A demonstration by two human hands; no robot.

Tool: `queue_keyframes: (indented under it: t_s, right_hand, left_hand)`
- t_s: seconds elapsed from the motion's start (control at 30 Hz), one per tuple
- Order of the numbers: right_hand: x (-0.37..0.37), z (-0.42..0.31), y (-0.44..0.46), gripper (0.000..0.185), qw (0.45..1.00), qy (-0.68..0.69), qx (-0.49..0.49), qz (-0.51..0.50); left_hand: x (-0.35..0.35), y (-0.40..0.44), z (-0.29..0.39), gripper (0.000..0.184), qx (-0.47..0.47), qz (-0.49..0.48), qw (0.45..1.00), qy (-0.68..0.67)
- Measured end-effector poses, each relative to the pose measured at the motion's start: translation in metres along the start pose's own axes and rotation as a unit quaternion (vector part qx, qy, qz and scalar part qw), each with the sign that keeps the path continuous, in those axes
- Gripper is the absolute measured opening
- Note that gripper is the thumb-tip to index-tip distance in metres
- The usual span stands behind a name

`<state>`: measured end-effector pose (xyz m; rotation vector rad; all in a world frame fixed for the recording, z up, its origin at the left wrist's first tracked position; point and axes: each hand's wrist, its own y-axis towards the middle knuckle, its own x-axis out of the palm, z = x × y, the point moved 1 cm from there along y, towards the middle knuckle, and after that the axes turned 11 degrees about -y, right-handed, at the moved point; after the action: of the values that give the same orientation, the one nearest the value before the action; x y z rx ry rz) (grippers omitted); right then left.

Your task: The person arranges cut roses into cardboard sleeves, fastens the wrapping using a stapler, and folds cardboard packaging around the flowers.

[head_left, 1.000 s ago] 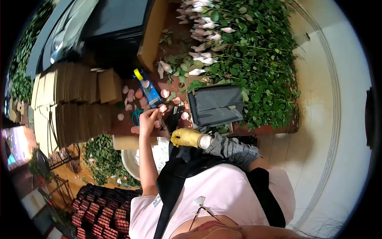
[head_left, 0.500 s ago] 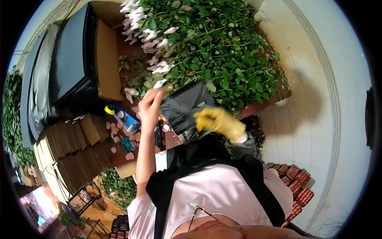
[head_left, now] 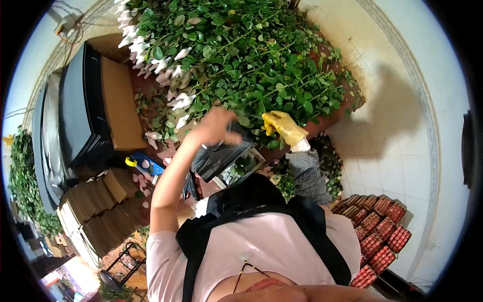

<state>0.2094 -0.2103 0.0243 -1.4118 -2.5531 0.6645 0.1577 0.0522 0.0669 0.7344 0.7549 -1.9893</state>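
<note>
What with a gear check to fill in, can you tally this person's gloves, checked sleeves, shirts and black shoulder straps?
Yellow gloves: 1
Checked sleeves: 1
Pale pink shirts: 1
Black shoulder straps: 2
Total: 5

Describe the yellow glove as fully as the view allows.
The glove is plain yellow, with a slightly shiny, rubbery look, and is worn on the right hand. Its fingers are curled and point toward the person's left, at the near edge of the green rose foliage. A pale cuff shows at the wrist, above a black-and-white checked sleeve. Whether the fingertips touch or grip a leaf or stem cannot be told.
</note>
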Motion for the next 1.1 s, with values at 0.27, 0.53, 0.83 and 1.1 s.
queue_keyframes:
  t_s: [0.27,0.53,0.83,1.1]
  right_hand:
    - [0.001,-0.023,0.003,0.021,0.989,0.103,-0.042,-0.098]
    - [0.008,0.052,-0.048,0.020,0.996,0.038,-0.002,-0.083]
    - [0.064,0.121,0.005,0.035,0.881,-0.469,0.052,0.032]
    - [0.021,0.161,-0.003,0.058,0.976,0.133,0.166,0.038]
  left_hand:
    - [0.096,0.009,0.047,0.013,0.083,0.239,0.958,0.134]
    - [0.067,0.030,0.027,0.032,-0.110,0.345,0.930,0.068]
    - [0.066,0.011,0.007,0.081,-0.070,0.257,0.959,-0.101]
    - [0.093,-0.170,0.007,0.049,-0.336,0.479,0.800,-0.132]
